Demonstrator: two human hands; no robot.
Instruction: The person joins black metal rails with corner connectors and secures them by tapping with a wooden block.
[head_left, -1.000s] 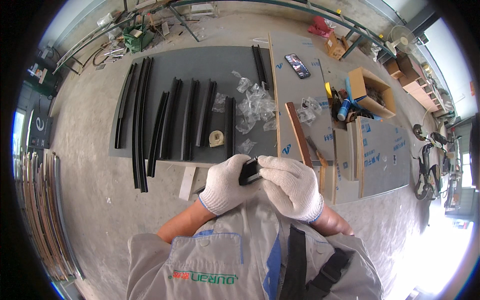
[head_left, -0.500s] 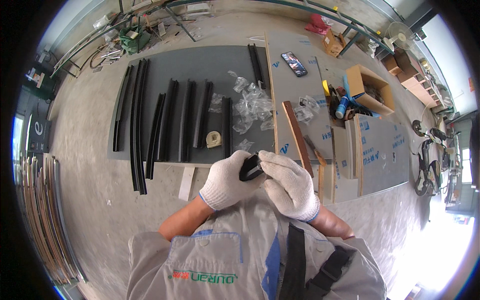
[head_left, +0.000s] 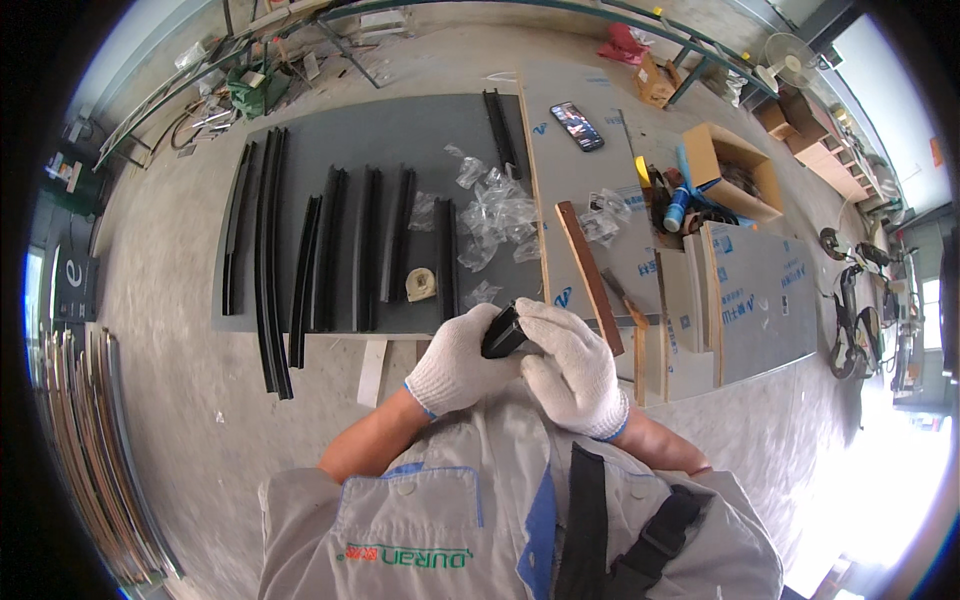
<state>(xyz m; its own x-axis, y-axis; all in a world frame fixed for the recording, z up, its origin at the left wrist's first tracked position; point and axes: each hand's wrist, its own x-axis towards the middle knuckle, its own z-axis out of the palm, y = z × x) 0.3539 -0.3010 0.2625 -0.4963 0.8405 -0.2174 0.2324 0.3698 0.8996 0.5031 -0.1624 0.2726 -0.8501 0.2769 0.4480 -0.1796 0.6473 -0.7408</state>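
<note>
Both my hands wear white knit gloves and meet in front of my chest, just off the table's near edge. My left hand (head_left: 460, 362) is closed round a short black profile piece (head_left: 503, 332) with a shiny ridge. The fingertips of my right hand (head_left: 574, 366) press on the right side of that same piece. Its lower end is hidden by the gloves. Ahead, on the dark grey board (head_left: 290, 240), lie several long black profiles (head_left: 367, 250), roughly parallel. A round cream tape measure (head_left: 421, 285) sits among them, and crumpled clear plastic bags (head_left: 492, 222) lie to its right.
A phone (head_left: 577, 126) rests on the right-hand panel (head_left: 590, 170). Nearer me are a brown wooden strip (head_left: 588, 275) and a wooden-handled tool (head_left: 630, 300). An open cardboard box (head_left: 740, 178) and a blue can (head_left: 677, 210) stand further right. Long bars (head_left: 100, 450) lie at the far left.
The view has shifted slightly, so the table scene sits a little further left. Both hands keep hold of the black piece, with only a slight change in the right fingers.
</note>
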